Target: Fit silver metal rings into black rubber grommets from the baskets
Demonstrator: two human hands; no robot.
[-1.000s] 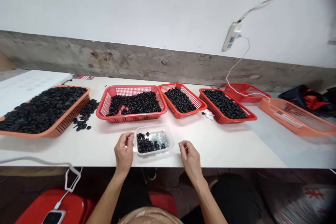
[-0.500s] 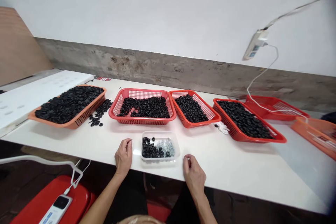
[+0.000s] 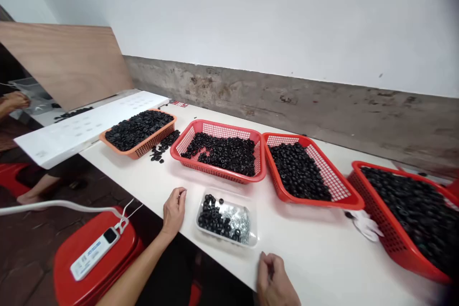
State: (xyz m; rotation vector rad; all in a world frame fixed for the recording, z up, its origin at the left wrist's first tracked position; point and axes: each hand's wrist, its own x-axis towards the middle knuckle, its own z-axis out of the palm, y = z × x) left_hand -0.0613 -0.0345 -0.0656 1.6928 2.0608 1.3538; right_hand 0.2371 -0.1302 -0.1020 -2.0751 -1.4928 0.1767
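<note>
My left hand (image 3: 174,210) rests at the table's front edge, fingers curled in, just left of a clear plastic box (image 3: 227,240). On the box's other side lies my right hand (image 3: 275,279), also loosely curled, and I see nothing between its thumb and fingers. Neither hand touches the box. Inside it, black rings (image 3: 215,217) fill the left part and small shiny metal pieces (image 3: 238,220) the right. Behind the box stands a red basket (image 3: 217,172) partly filled with small black ring-shaped parts.
More black parts fill an orange basket (image 3: 138,150) and two red baskets, one (image 3: 337,203) beside the other (image 3: 409,253). Loose pieces (image 3: 163,146) lie by the orange one. A white foam board (image 3: 86,126) is at left. Another person's hand (image 3: 16,100) shows. A power bank (image 3: 95,253) sits on a red stool (image 3: 124,251).
The view has turned left, so baskets and box appear farther right. Another person's hand and foot now show at left, and the wall socket has left view. My hands stay curled beside the box.
</note>
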